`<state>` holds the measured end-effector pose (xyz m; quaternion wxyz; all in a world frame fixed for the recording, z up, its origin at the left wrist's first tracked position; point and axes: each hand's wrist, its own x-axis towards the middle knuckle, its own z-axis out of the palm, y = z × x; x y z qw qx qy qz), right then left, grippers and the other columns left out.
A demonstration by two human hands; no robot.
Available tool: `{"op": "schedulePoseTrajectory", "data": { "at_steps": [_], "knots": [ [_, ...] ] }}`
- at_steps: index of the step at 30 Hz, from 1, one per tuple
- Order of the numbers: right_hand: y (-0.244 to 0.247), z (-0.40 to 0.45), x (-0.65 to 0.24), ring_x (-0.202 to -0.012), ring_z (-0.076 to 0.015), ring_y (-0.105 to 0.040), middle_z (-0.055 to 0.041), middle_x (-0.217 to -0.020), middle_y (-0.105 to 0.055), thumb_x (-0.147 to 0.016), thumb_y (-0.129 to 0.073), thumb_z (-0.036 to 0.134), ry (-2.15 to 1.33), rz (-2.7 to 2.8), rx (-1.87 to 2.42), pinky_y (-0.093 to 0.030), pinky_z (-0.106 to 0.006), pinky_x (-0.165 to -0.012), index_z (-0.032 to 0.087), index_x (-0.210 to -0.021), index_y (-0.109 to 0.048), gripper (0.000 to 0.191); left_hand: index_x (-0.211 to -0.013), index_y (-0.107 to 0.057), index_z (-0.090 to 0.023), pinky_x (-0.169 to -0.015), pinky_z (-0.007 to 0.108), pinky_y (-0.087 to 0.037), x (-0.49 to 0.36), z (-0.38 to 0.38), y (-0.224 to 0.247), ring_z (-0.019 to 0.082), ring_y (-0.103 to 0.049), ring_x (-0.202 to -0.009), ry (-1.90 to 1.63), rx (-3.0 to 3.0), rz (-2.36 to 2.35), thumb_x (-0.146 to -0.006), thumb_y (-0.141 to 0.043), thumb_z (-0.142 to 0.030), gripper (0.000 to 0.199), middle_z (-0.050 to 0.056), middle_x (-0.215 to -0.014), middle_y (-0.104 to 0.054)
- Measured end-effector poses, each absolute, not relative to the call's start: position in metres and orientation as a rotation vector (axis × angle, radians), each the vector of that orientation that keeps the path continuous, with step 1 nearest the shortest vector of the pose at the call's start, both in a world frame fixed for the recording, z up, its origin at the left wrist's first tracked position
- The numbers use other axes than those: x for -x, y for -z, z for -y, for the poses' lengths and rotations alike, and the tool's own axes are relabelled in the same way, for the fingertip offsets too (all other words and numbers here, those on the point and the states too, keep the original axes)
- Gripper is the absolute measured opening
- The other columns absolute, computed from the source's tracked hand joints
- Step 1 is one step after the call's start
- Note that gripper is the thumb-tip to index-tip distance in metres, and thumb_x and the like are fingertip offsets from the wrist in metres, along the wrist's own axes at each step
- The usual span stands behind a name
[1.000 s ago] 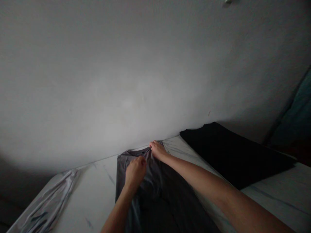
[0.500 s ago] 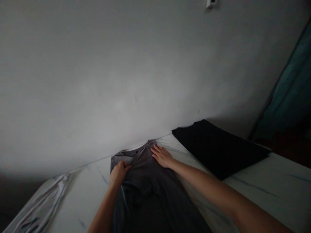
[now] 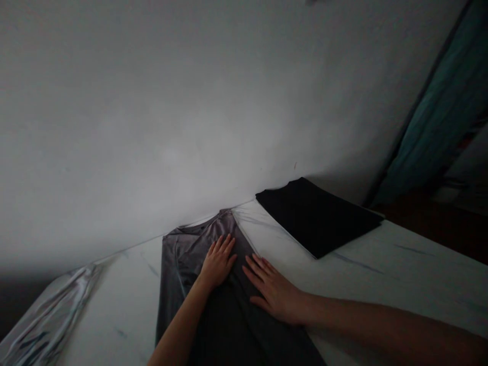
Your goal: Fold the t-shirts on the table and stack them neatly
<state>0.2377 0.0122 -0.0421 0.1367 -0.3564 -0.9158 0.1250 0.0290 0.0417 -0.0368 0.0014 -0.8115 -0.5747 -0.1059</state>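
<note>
A dark grey garment (image 3: 229, 320) lies spread on a white marbled surface (image 3: 125, 284), its neckline near the wall. My left hand (image 3: 218, 262) rests on its upper middle, palm down with the fingers stretched out. Lower and to the right, my right hand (image 3: 272, 290) lies on the garment's right part, fingers spread. Neither hand grips the cloth. Some creases show between the collar and my left hand.
A black folded garment (image 3: 316, 216) lies at the right by the wall (image 3: 190, 112). White cloth with dark marks (image 3: 49, 317) is at the far left. A teal curtain (image 3: 430, 117) hangs at the right.
My left hand has let go of the garment's upper left part and moved right, now flat. My right hand has slid down the garment towards me. The view has shifted slightly right.
</note>
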Motion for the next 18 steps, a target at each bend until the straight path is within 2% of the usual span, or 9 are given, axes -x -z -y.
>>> {"op": "schedulePoseTrajectory", "data": {
  "at_steps": [3, 6, 8, 10, 11, 13, 15, 18],
  "knots": [
    [0.031, 0.039, -0.267, -0.146, -0.031, -0.006, -0.0158, -0.159, -0.012, -0.094, -0.049, 0.05, -0.55, 2.762, 0.854, -0.016, -0.057, -0.117, 0.018, -0.152, -0.022, 0.072, -0.143, -0.039, -0.026, -0.117, 0.048, -0.025, -0.027, -0.035, 0.028, 0.026, -0.025, -0.145, 0.268, 2.529, 1.836, -0.094, -0.043, -0.032, 0.05, 0.005, -0.155, -0.035],
    [0.017, 0.075, -0.287, -0.146, -0.0296, -0.01, -0.0155, -0.158, -0.015, -0.094, -0.048, 0.051, -0.68, 2.786, 0.717, -0.014, -0.055, -0.118, 0.019, -0.153, -0.02, 0.073, -0.137, -0.047, -0.021, -0.115, 0.047, -0.029, -0.034, -0.023, 0.013, 0.028, -0.031, -0.141, 0.267, 2.472, 1.921, -0.092, -0.047, -0.029, 0.046, 0.009, -0.153, -0.037],
    [0.012, 0.092, -0.294, -0.144, -0.0281, -0.022, -0.0147, -0.155, -0.029, -0.094, -0.051, 0.047, -0.684, 2.764, 0.644, -0.016, -0.052, -0.118, 0.019, -0.15, -0.029, 0.066, -0.129, -0.054, -0.02, -0.112, 0.043, -0.034, -0.041, -0.01, 0.002, 0.027, -0.039, -0.136, 0.332, 2.48, 1.913, -0.09, -0.049, -0.024, 0.04, 0.01, -0.147, -0.045],
    [0.011, 0.105, -0.297, -0.133, -0.0256, -0.042, -0.0115, -0.141, -0.052, -0.094, -0.052, 0.036, -0.606, 2.718, 0.653, -0.025, -0.048, -0.115, 0.02, -0.138, -0.048, 0.047, -0.119, -0.06, -0.022, -0.108, 0.04, -0.038, -0.046, 0.008, -0.007, 0.023, -0.046, -0.128, 0.381, 2.543, 1.855, -0.087, -0.048, -0.014, 0.035, 0.008, -0.137, -0.054],
    [0.01, 0.111, -0.298, -0.123, -0.0241, -0.051, -0.0092, -0.129, -0.062, -0.094, -0.052, 0.03, -0.542, 2.703, 0.672, -0.033, -0.046, -0.109, 0.02, -0.129, -0.057, 0.036, -0.114, -0.061, -0.023, -0.106, 0.038, -0.039, -0.047, 0.017, -0.011, 0.022, -0.049, -0.124, 0.381, 2.589, 1.813, -0.084, -0.046, -0.009, 0.036, 0.007, -0.131, -0.057],
    [0.006, 0.123, -0.298, -0.099, -0.0206, -0.061, -0.0043, -0.107, -0.069, -0.093, -0.053, 0.024, -0.376, 2.731, 0.632, -0.046, -0.038, -0.09, 0.022, -0.112, -0.064, 0.022, -0.107, -0.063, -0.026, -0.106, 0.037, -0.038, -0.048, 0.035, -0.018, 0.02, -0.051, -0.119, 0.325, 2.672, 1.721, -0.078, -0.043, -0.001, 0.043, 0.004, -0.124, -0.06],
    [0.0, 0.136, -0.297, -0.084, -0.0175, -0.061, -0.0011, -0.101, -0.068, -0.092, -0.057, 0.025, -0.216, 2.816, 0.447, -0.046, -0.032, -0.07, 0.024, -0.105, -0.064, 0.015, -0.106, -0.063, -0.027, -0.107, 0.037, -0.036, -0.047, 0.049, -0.021, 0.019, -0.05, -0.119, 0.227, 2.699, 1.64, -0.074, -0.042, 0.003, 0.049, 0.003, -0.123, -0.06],
    [-0.01, 0.153, -0.295, -0.075, -0.0149, -0.058, 0.0013, -0.096, -0.064, -0.089, -0.063, 0.024, -0.053, 2.915, 0.22, -0.039, -0.029, -0.054, 0.022, -0.091, -0.062, 0.003, -0.113, -0.06, -0.026, -0.105, 0.039, -0.038, -0.046, 0.06, -0.023, 0.021, -0.049, -0.12, 0.049, 2.644, 1.585, -0.077, -0.041, 0.003, 0.05, 0.004, -0.127, -0.058]
  ]
}}
